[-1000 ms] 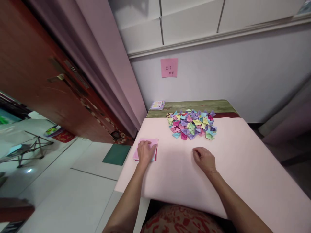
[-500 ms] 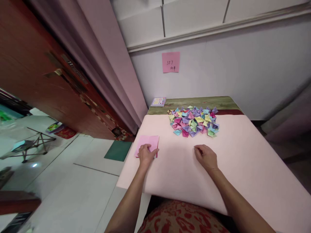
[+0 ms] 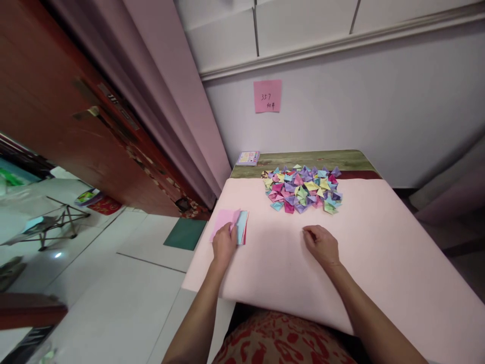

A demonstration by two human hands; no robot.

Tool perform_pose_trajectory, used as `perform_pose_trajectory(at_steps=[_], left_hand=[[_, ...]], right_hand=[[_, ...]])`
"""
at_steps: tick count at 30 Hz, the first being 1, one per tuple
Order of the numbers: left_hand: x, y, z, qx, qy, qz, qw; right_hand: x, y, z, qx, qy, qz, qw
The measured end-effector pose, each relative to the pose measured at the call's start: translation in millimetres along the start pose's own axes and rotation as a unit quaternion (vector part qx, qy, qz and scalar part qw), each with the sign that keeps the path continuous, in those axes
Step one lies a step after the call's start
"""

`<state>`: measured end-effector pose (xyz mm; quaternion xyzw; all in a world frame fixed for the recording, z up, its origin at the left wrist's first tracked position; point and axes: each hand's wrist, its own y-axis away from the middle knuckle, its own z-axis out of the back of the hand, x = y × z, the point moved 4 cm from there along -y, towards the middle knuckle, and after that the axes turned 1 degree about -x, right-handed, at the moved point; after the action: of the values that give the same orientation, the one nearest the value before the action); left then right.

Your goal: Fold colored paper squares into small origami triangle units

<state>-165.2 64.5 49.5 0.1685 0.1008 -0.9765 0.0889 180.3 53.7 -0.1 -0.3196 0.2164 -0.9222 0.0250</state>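
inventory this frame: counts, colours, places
table: one, pale pink cover, centre
top sheet: one, pink, table's left
paper stack: one, multicoloured, beneath sheet
folded papers: many, mixed colours, table's far half
printed stack: one, purplish, table's far left
wall: one, grey, behind table
note: one, pink, wall
door: one, reddish, left
curtain: at least one, mauve, beside door
mat: one, green, left of table
folding stand: one, dark, far left
cabinet panels: several, white, top
garment: one, brownish, bottom
left hand: one, pinching sheet
right hand: one, table's middle

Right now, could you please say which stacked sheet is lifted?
The pink top sheet, edge raised by the left hand; the light-blue sheet beneath lies flat.
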Motion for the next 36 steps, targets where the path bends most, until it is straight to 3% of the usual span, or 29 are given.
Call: perform_pose_trajectory(at_steps=[6,8,10,12,16,19,24,29,32,36], left_hand=[[-2,-5,8.2,0.019,-0.088,0.043,0.995],[-6,-7,11.5,0.000,-0.083,0.037,0.996],[-19,-5,12.4,-0.043,-0.054,-0.028,0.997],[-44,3,6.8,-0.077,-0.008,-0.149,0.986],[-100,35,-26.1,-0.033,0.080,-0.370,0.925],[-120,55,-50.1,0.008,0.137,-0.416,0.899],[-110,61,-67.3,0.043,0.228,-0.372,0.899],[-89,52,-72.4,0.051,0.296,-0.242,0.923],[-85,46,-75.8,0.045,0.322,-0.171,0.930],[-92,39,-79.9,0.022,0.301,-0.104,0.948]], right_hand=[[0,0,0,0.002,-0.001,-0.003,1.000],[0,0,0,0.001,-0.001,-0.003,1.000],[0,0,-1,0.001,0.002,-0.003,1.000],[0,0,-1,-0.001,0.000,-0.006,1.000],[5,0,1,0.016,-0.048,-0.009,0.999],[12,4,5,0.047,-0.098,0.014,0.994],[14,13,10,0.058,-0.093,0.051,0.993],[6,14,4,0.078,-0.038,0.069,0.994],[2,12,1,0.066,-0.038,0.046,0.996],[-4,8,-5,0.034,-0.048,-0.041,0.997]])
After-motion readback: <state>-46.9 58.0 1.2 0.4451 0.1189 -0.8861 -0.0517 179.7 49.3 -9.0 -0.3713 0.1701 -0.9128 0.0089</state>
